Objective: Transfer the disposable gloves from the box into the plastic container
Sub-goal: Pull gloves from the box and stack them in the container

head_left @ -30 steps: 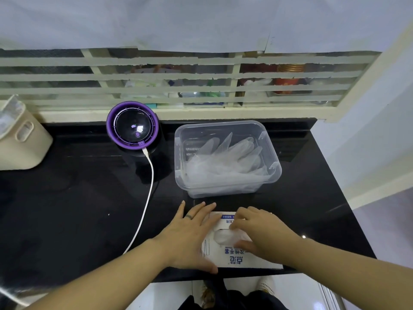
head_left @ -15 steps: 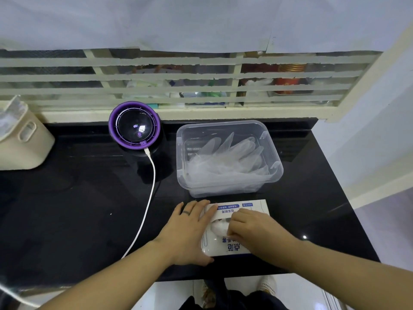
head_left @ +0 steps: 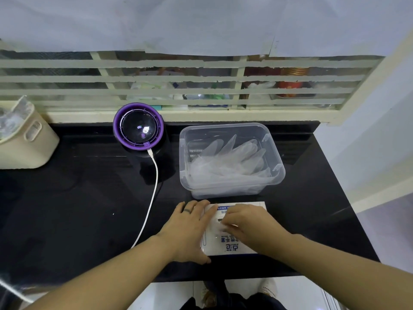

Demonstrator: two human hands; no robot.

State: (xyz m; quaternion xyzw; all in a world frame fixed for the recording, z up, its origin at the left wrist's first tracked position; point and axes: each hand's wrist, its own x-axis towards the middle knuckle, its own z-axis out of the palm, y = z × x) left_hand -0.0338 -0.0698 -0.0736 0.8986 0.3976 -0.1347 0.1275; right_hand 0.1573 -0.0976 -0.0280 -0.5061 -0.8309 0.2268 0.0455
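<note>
A flat white glove box point(head_left: 231, 246) with blue print lies near the front edge of the black counter. My left hand point(head_left: 190, 229) rests flat on its left side, fingers straight, holding it down. My right hand point(head_left: 248, 223) is over the box's opening, fingertips pinching a translucent glove point(head_left: 220, 225) at the slot. Just behind the box stands the clear plastic container point(head_left: 277, 175), with several translucent gloves point(head_left: 230, 159) lying inside it.
A round purple and black device point(head_left: 138, 128) stands left of the container, its white cable point(head_left: 152, 198) running toward the front edge. A cream bin point(head_left: 24, 139) sits at the far left. A barred window ledge point(head_left: 178, 115) backs the black counter point(head_left: 67, 209).
The box has slid away from the front edge toward the container. Both hands moved with it, and my right fingers have closed on a glove at the opening.
</note>
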